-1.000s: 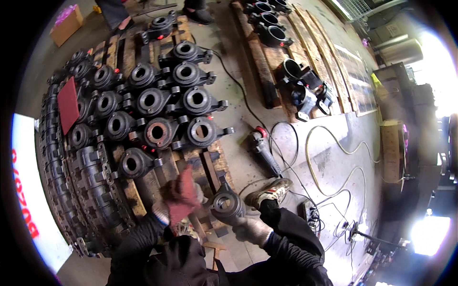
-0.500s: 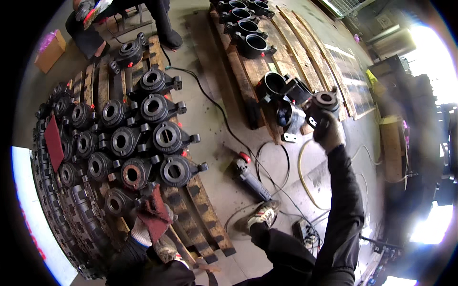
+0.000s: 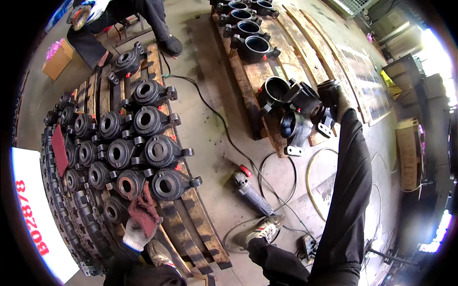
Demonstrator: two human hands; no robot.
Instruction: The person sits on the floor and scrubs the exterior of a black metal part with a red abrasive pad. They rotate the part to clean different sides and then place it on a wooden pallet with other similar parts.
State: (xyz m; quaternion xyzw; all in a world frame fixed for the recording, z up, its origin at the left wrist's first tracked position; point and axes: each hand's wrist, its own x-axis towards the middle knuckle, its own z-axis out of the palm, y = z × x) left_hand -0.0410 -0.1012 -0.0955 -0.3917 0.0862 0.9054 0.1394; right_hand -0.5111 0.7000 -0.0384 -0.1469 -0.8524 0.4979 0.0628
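My left hand [image 3: 138, 233], in a light knit glove, is closed on a crumpled reddish-brown abrasive pad [image 3: 144, 213]. The pad hangs beside a rust-faced black casting [image 3: 130, 185] at the near part of the left pallet. My right arm reaches out to the right pallet. There my gloved right hand [image 3: 345, 102] is closed round a black cast-metal housing [image 3: 327, 87], its fingers partly hidden. That housing is held close to a cluster of other black castings [image 3: 296, 127] with flat-ended lugs.
Rows of black ring-shaped castings [image 3: 117, 152] cover the left wooden pallet [image 3: 191, 224]; a flat red pad [image 3: 60, 150] lies on them. An angle grinder [image 3: 253, 193] and cables lie on the floor between the pallets [image 3: 305, 47]. Someone in dark trousers [image 3: 129, 24] sits at the far left.
My right hand has moved slightly outward and lowered the housing, now tilted, among the castings on the right pallet. My left hand still holds the pad, slightly shifted.
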